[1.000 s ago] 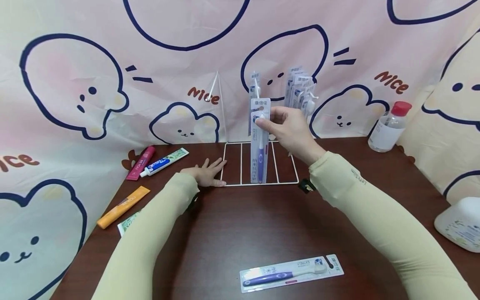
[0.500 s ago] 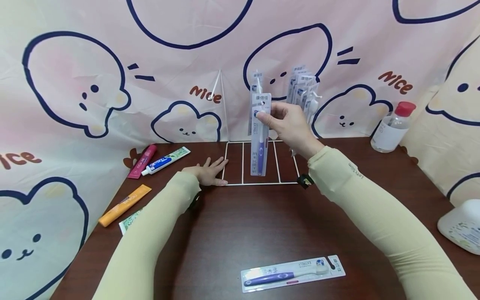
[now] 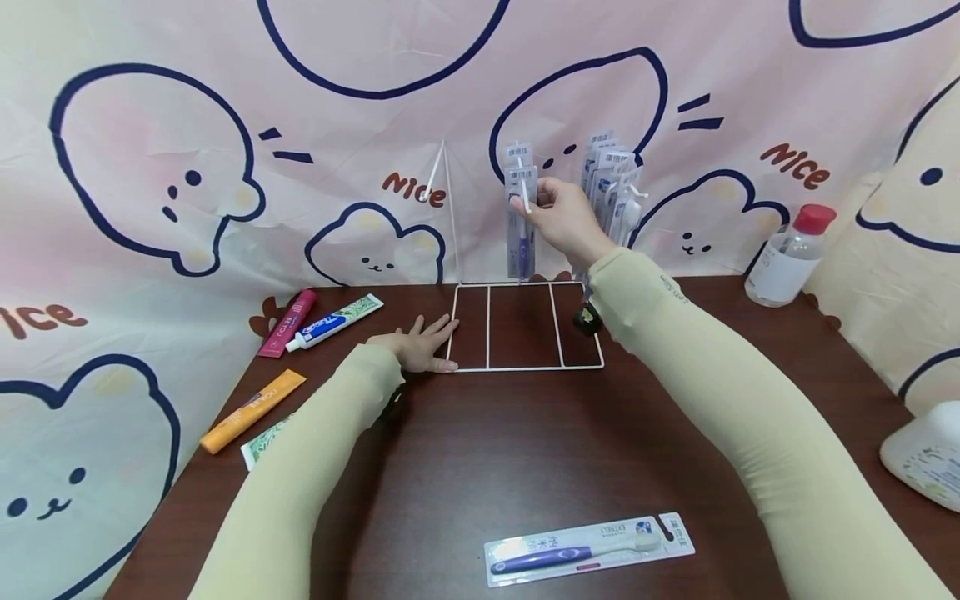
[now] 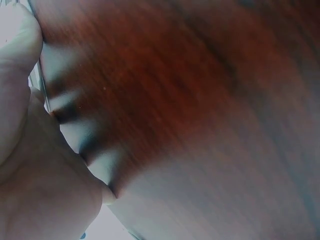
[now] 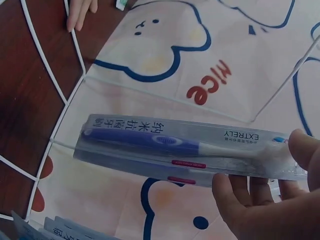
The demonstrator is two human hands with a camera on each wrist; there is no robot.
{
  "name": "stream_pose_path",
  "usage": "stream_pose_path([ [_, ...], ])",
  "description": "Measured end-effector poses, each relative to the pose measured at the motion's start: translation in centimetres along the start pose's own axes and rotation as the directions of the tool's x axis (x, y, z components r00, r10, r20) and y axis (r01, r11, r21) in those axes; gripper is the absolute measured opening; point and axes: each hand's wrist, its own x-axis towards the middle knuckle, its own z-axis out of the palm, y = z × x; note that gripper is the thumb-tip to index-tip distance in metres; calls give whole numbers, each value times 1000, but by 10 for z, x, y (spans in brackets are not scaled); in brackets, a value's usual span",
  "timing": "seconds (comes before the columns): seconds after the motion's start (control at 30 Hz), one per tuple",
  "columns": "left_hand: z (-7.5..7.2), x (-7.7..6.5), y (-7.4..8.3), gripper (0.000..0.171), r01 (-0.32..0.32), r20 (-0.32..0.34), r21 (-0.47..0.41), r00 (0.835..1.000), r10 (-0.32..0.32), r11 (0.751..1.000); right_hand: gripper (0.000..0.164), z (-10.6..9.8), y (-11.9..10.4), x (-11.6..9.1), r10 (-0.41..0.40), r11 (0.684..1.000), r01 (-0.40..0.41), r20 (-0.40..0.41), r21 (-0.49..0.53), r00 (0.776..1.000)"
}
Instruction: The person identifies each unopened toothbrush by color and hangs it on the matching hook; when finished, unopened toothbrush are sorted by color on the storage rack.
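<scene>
My right hand point(image 3: 564, 218) pinches a packaged purple-and-white toothbrush point(image 5: 170, 142) near its top. The pack hangs upright on the rack's middle hook point(image 3: 526, 200), whose white tip sticks out in front of the card. Another packaged toothbrush point(image 3: 517, 152) is right behind it on that hook. My left hand point(image 3: 420, 346) lies with fingers spread on the table, touching the left side of the white wire rack's base point(image 3: 517, 369). In the left wrist view its palm and thumb show close over the dark wood.
Several packaged toothbrushes point(image 3: 611, 187) hang on the right hook; the left hook point(image 3: 432, 173) is bare. One packaged toothbrush point(image 3: 588, 550) lies at the front. Toothpaste tubes point(image 3: 255, 410) lie at left. A red-capped bottle point(image 3: 787, 257) and a white bottle point(image 3: 930, 454) stand at right.
My right hand has lifted the packaged toothbrush up and back from in front of the rack onto the middle hook. My left hand has stayed in place.
</scene>
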Motion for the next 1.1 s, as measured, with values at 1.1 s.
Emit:
stream_pose_path([
  [1.1, -1, 0, 1, 89, -12, -14, 7, 1000, 12, 1000, 55, -14, 57, -139, 88, 837, 223, 524, -501, 847],
])
